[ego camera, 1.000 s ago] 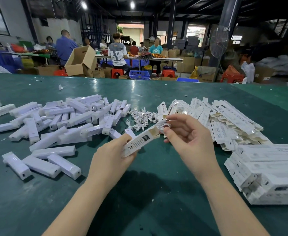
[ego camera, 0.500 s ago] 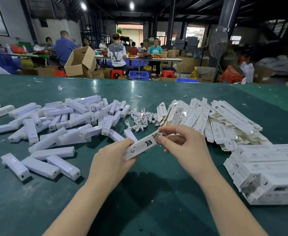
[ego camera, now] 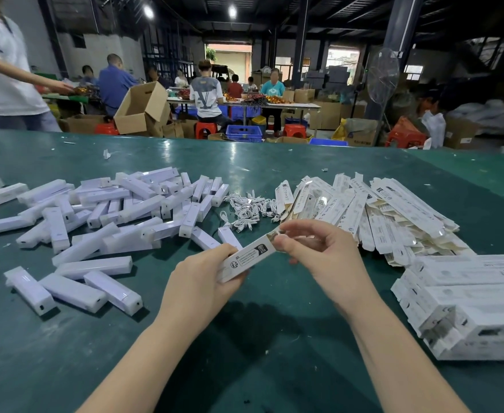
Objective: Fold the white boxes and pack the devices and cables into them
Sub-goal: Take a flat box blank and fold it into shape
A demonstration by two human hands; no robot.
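Head view, factory floor —

**Desk:** What are the two hands doing?

**Photographer:** The left hand (ego camera: pixel 198 283) grips the near end of a slim white box (ego camera: pixel 246 257), fingers curled round it, holding it tilted up and away over the green worktop (ego camera: pixel 245 353). The right hand (ego camera: pixel 323 251) is at the box's far, open end, thumb and fingertips pinched together there. Something pale sits between them at the mouth of the box; it is blurred and I cannot tell what it is.

**Desk:** And the rest of the stock?

**Photographer:** A loose heap of white devices (ego camera: pixel 119 210) lies to the left of the hands, with three more devices lying side by side nearer the person. A small tangle of white cables (ego camera: pixel 249 208) sits just beyond the held box, between the devices and a fanned pile of flat, unfolded boxes (ego camera: pixel 387 213) on the right. Nearer on the right, a stack of finished boxes (ego camera: pixel 477 302) lies flat on the worktop.

**Desk:** Background?

**Photographer:** Workers (ego camera: pixel 207 93) sit at tables beyond the worktop, among cardboard cartons (ego camera: pixel 142 107), red stools and a blue crate (ego camera: pixel 245 133). A person in a white shirt (ego camera: pixel 3 70) stands at far left.
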